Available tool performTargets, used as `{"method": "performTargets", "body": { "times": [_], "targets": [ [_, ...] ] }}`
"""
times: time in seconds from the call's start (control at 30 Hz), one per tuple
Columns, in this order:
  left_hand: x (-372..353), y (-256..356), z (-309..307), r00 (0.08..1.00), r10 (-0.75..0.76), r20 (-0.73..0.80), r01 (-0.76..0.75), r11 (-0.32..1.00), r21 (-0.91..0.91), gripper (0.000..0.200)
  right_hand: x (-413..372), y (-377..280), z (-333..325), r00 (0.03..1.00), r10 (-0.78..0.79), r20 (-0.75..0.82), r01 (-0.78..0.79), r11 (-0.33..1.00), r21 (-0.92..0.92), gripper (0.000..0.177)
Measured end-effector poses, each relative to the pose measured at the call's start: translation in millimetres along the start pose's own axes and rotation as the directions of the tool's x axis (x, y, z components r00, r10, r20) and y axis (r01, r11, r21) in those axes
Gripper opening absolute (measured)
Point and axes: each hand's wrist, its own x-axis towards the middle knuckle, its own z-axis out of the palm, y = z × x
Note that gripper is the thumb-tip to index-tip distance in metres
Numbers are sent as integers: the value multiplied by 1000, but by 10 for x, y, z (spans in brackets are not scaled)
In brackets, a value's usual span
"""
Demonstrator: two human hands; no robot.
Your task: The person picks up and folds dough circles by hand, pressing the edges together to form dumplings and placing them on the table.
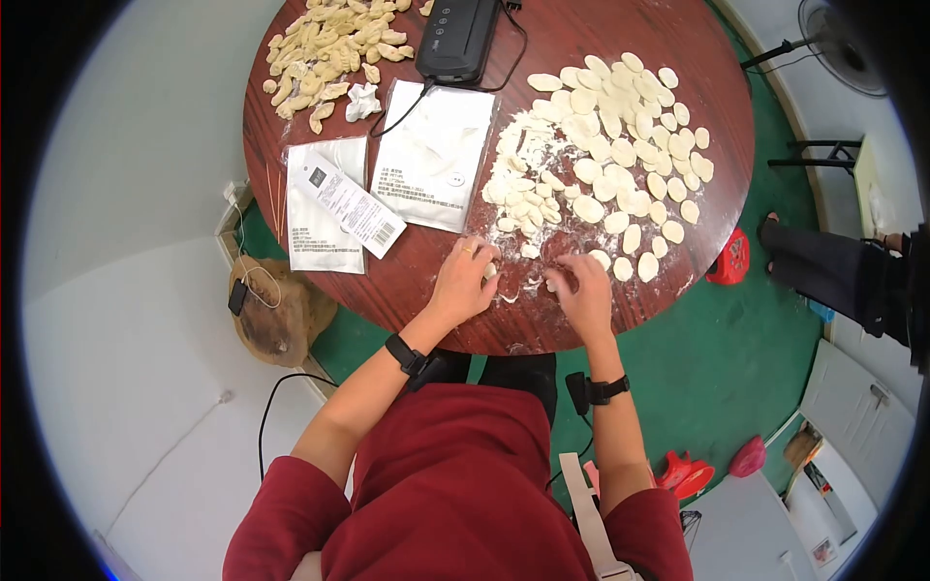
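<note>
Head view, left hand (465, 281) pinching half-hidden dough piece (490, 272), right hand (584, 290) curled, grasp unclear

Red short-sleeved top (436, 484); black band (405, 353) on each wrist; ring (468, 250) on left hand (463, 283); beige strap (586, 513) over front.

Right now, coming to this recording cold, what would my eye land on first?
The spread of pale flattened dough rounds across the right half of the round wooden table, with a floury heap of small dough lumps just left of them. Next, the left hand and right hand side by side at the table's near edge, each touching one such lump. A pile of folded dumplings sits far left, beside a black device.
</note>
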Motion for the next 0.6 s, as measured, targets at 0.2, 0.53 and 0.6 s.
{"method": "performTargets", "body": {
  "times": [0.2, 0.53, 0.6],
  "targets": [
    [409, 98, 266, 931, 112, -347, -78, 991, 112, 44, 403, -32, 302, 919, -15, -394, -74, 975, -208, 27],
    [525, -134, 697, 942, 165, -291, -64, 943, 328, 73, 310, 114, 706, 975, 13, -222, -100, 917, -386, 65],
    [525, -146, 723, 952, 142, -272, -37, 934, 356, 71, 289, 138, 759, 974, 25, -227, -111, 920, -376, 65]
  ]
}}
